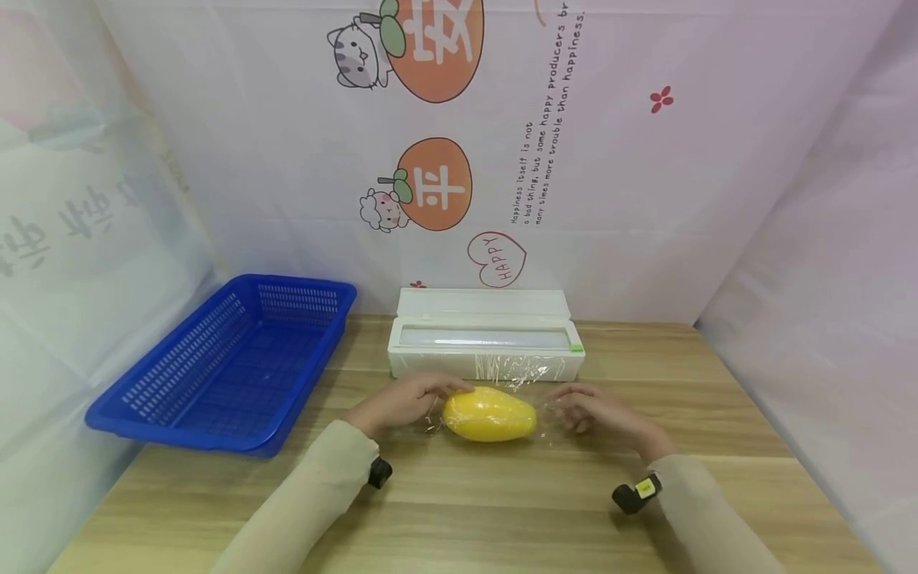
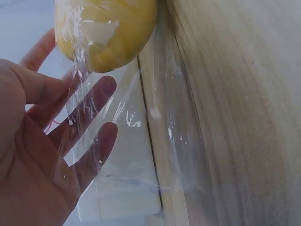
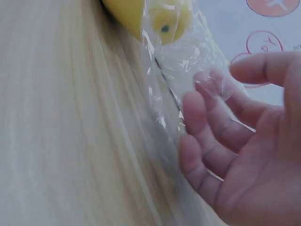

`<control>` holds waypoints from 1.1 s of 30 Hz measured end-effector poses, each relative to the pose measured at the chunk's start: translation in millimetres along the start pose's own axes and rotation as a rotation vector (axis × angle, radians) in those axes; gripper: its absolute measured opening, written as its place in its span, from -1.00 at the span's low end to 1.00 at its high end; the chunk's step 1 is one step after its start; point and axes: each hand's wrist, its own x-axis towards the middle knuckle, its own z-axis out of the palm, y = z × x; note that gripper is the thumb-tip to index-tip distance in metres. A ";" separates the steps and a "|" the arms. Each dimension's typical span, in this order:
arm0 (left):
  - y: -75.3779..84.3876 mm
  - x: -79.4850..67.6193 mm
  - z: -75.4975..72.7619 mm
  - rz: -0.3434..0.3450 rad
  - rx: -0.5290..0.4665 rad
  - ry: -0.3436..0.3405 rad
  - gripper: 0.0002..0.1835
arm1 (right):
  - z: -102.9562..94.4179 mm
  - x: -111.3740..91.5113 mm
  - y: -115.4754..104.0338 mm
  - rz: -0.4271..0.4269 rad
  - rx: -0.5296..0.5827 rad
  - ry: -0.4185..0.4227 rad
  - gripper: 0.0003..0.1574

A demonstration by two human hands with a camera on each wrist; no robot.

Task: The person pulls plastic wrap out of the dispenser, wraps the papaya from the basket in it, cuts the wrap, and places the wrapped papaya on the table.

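Note:
In the head view, a yellow oblong fruit [image 1: 490,414] lies on the table in clear cling film, in front of a white film dispenser [image 1: 488,363]. My left hand [image 1: 410,400] is at the fruit's left end. Its fingers are spread behind the loose film [image 2: 127,113] in the left wrist view, with the thumb by the gathered part. At the right end, my right hand [image 1: 601,414] stays apart from the fruit. Its fingers are loosely bent beside the crumpled film [image 3: 188,61], and the fingertips seem to touch it. A small dark spot marks this end of the fruit.
A blue plastic basket [image 1: 301,383] stands on the left of the wooden table [image 1: 502,510]. The dispenser's lid [image 1: 482,304] is raised against the printed cloth backdrop [image 1: 610,183]. Pale cloth walls enclose both sides. Each wrist carries a small black camera.

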 end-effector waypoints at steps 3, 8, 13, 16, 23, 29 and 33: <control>1.2 0.8 -0.6 -0.015 0.012 0.001 -0.47 | -1.0 -2.7 3.8 -0.016 -0.014 0.106 -0.47; 10.0 -0.5 -1.9 -0.038 0.035 -0.001 -0.64 | 17.7 -3.6 -5.6 -0.142 -0.313 0.312 -0.59; 16.5 -1.2 -0.4 -0.067 0.019 -0.003 -0.61 | 45.2 3.8 -29.8 -0.223 -0.453 0.236 -0.48; 17.6 1.2 1.9 -0.064 0.002 0.014 -0.66 | 56.3 11.5 -34.9 -0.196 -0.471 0.189 -0.42; 15.6 6.8 7.9 -0.034 -0.023 0.053 -0.72 | 66.3 24.6 -28.6 -0.204 -0.406 0.156 -0.55; 15.8 8.2 8.5 -0.039 -0.006 0.087 -0.73 | 68.6 25.8 -27.0 -0.214 -0.327 0.147 -0.57; 14.6 10.5 9.4 -0.035 0.009 0.102 -0.73 | 70.6 26.8 -29.0 -0.228 -0.297 0.165 -0.60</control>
